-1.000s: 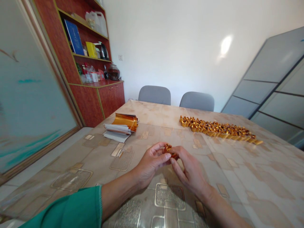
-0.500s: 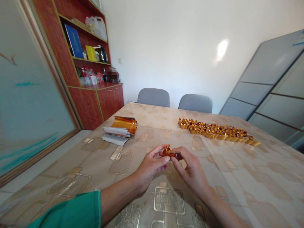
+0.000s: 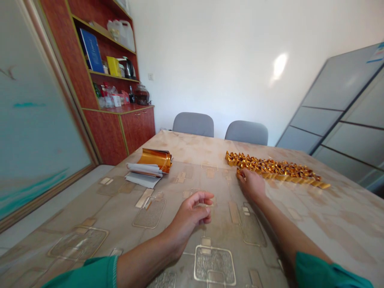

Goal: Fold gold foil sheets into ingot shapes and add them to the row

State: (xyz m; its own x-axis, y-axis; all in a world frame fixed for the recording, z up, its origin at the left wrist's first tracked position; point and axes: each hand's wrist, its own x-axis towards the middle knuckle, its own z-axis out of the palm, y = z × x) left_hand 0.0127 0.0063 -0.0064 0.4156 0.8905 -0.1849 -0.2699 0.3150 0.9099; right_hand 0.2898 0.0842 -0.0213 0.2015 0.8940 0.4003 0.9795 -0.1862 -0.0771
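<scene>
Right hand [image 3: 251,185] has moved out to the long row of folded gold-foil ingots [image 3: 276,170] at 1 o'clock, grip narrow at its near end, hold unclear; left hand [image 3: 192,216] empty, half-open; curled gold-foil sheets [image 3: 156,159] remain at 11 o'clock.

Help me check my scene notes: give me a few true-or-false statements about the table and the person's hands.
1. The right hand touches the near end of the row of folded gold foil pieces. True.
2. The left hand grips a folded gold foil piece. False: it is loosely curled, and nothing shows in it.
3. The curled gold foil sheets lie to the right of the row. False: they lie to its left, on white papers.
4. Two grey chairs stand beyond the table. True.
</scene>
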